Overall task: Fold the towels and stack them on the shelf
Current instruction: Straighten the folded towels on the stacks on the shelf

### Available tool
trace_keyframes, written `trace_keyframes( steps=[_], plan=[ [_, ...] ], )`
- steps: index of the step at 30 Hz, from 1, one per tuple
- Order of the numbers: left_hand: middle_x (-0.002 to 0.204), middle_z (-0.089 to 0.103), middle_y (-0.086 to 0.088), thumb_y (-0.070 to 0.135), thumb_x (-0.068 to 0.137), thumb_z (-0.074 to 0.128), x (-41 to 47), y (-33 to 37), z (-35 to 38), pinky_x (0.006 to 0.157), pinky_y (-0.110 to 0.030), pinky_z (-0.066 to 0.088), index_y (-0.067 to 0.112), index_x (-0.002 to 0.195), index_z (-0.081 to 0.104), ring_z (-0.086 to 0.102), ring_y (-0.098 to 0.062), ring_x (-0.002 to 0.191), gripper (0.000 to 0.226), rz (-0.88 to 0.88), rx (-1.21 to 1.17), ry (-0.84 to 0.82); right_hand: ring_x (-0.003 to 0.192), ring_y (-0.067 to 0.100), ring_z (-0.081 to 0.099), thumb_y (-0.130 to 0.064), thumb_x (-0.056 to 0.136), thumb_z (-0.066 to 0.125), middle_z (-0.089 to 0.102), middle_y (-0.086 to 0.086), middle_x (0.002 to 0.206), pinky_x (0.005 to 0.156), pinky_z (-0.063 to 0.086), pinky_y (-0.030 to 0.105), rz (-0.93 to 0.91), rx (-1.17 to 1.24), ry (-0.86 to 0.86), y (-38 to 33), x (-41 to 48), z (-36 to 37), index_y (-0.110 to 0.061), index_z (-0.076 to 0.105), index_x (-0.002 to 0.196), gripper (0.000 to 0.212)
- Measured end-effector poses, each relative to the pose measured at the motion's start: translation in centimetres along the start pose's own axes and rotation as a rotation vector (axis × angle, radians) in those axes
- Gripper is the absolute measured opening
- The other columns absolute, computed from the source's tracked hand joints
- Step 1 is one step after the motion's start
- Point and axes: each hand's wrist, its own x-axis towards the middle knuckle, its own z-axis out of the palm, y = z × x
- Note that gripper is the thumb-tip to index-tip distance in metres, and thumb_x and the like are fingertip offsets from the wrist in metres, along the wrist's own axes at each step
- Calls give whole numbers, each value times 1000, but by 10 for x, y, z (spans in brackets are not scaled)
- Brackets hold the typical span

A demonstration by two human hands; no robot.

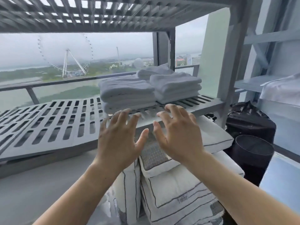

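Left hand (pixel 119 137) and right hand (pixel 177 135) raised palms-down, fingers spread wide, empty (thumbs nearly meeting), just before shelf (pixel 203 105). Folded towels (pixel 128 93) stacked on shelf beyond fingertips; pillows (pixel 172 184) below.

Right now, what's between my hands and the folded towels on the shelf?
In the head view, only a bare strip of the slotted shelf separates the left hand and right hand from the towel stacks; both hands are empty.

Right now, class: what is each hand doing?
Left hand: open, fingers spread, holding nothing.
Right hand: open, fingers spread, holding nothing.
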Motion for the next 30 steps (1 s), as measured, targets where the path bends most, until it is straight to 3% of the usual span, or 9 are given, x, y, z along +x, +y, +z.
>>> trace_keyframes(
  steps=[8,12,21,30],
  plan=[
    [138,43,1,57,87,31,80,141,53,104,-51,31,28,127,46,40,-19,128,52,37,-70,10,115,26,52,-45,89,31,57,7,122,93,41,46,10,-29,52,156,18,-29,-14,63,107,48],
    [133,48,1,55,88,33,95,177,74,103,-50,34,27,122,51,45,-19,124,48,26,-88,33,115,23,52,-44,90,30,57,5,122,92,43,43,20,-6,41,210,26,-24,-16,62,110,47],
    [134,48,-1,57,87,31,99,146,72,103,-53,32,27,124,50,42,-22,127,51,-221,88,11,103,26,59,-48,89,50,62,7,111,78,50,40,-170,221,15,196,64,22,-11,63,106,42],
    [138,41,4,60,83,26,145,142,92,108,-50,27,29,128,45,35,-16,131,58,-189,58,10,105,27,57,-43,88,53,60,6,113,80,49,41,-164,195,-11,213,98,47,-11,62,107,38]
  ],
)
